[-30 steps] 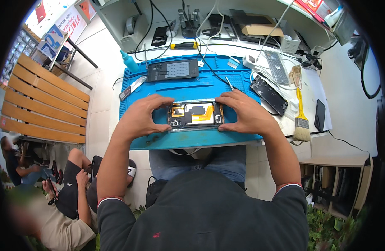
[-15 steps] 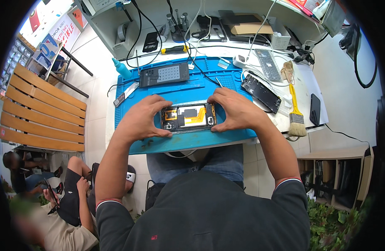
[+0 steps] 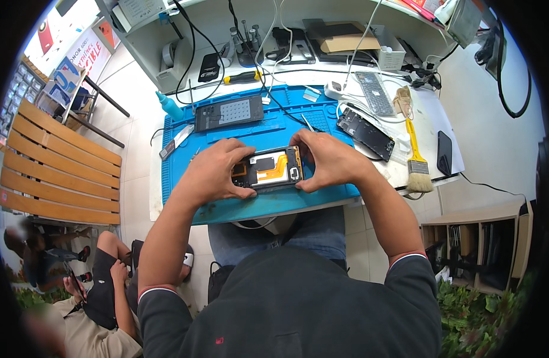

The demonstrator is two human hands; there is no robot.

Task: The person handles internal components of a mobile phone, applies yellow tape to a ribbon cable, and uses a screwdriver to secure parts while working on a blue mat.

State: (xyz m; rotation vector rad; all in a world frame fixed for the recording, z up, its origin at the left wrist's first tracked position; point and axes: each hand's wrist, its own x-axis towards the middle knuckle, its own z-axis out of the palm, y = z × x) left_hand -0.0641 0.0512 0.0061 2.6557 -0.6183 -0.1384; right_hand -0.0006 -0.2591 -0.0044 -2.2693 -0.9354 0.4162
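Observation:
An opened smartphone [image 3: 273, 168], its back off, shows a pale battery with an orange ribbon cable across it. It lies crosswise over the front part of a blue work mat [image 3: 226, 210], slightly tilted. My left hand [image 3: 217, 170] grips the phone's left end, thumb along the near edge and fingers at the far edge. At the other end, my right hand [image 3: 327, 160] holds the right corners between thumb and fingers. Part of the phone's left end is hidden under my left hand. Whether the phone touches the mat, I cannot tell.
Behind my hands lies a dark phone-shaped panel [image 3: 229, 113]. A blue bottle [image 3: 170, 106] and a blade tool [image 3: 178, 141] are at the left. Rightward are a disassembled phone [image 3: 367, 132], a yellow-handled brush [image 3: 416, 161] and a black phone [image 3: 444, 153]. Cables hang over the mat. People sit at lower left.
My left hand has slid inward over the phone and covers more of its left end. The phone is tilted a little more, its right end higher in the picture. The view has shifted slightly.

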